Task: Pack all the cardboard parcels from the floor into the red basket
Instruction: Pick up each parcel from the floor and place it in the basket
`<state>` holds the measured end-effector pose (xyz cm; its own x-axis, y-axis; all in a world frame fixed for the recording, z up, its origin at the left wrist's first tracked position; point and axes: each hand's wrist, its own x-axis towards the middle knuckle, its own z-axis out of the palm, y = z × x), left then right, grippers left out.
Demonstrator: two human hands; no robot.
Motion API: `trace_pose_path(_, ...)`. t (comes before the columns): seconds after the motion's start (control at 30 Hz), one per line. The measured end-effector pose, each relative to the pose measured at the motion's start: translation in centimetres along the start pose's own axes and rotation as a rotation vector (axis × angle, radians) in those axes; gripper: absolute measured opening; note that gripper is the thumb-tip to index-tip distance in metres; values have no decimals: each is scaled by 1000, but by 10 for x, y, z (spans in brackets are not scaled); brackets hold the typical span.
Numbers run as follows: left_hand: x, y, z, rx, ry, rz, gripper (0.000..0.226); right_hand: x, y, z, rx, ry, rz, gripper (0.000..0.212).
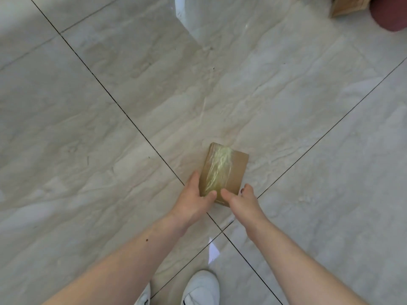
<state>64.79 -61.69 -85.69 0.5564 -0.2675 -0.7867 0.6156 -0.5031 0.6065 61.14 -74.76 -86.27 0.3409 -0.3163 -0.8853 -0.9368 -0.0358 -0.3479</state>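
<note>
While both hands clamp the near end of the cardboard parcel (223, 172), thumbs on top, I judge the lift needs even pressure w/ fingers (226, 194) curled under. Left hand (193, 199) takes the left edge, right hand (242, 201) the near right corner. Parcel's low over the floor (110, 106); can't tell if it's touching. Tape down the top is glossy, wrinkled, prob. slippery; cardboard's matte, flat, rectangular. Tiles are polished. Something red (389, 14) far right, maybe the basket.

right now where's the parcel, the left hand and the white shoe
cardboard parcel (224, 170), head view, on its taped top face
left hand (193, 199), head view, on the back of the hand
white shoe (201, 287), head view, on the toe of the larger one
</note>
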Motion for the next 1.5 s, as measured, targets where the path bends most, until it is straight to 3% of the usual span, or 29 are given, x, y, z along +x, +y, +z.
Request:
trace_pose_path(0.1,18,-5,2,30,4,-9,64,15,1,7,56,35,7,75)
trace_pose_path(0.23,11,0,-3,9,40,-30,57,4,-8,8,85,81,-68,36)
trace_pose_path(0.33,-14,11,-17,-28,99,-71,46,-23,-23,6,98,110,-123,22)
trace_pose_path(0.47,-65,43,-42,-36,190,-64,25,-73,-52,3,97,114,-193,20)
trace_pose_path(0.7,-157,111,-88,-92,332,61,41,-174,-119,-2,96,120,-324,29)
trace_pose_path(0.97,-237,152,-133,-168,467,124,41,-266,-173,7,51,127,-436,34)
trace_pose_path(1.23,-288,134,-153,-287,584,142,39,-311,-170,29,-9,63,-548,35)
trace_pose_path(1.5,-350,72,-151,-435,708,100,35,-352,-128,71,-70,-50,-600,37)
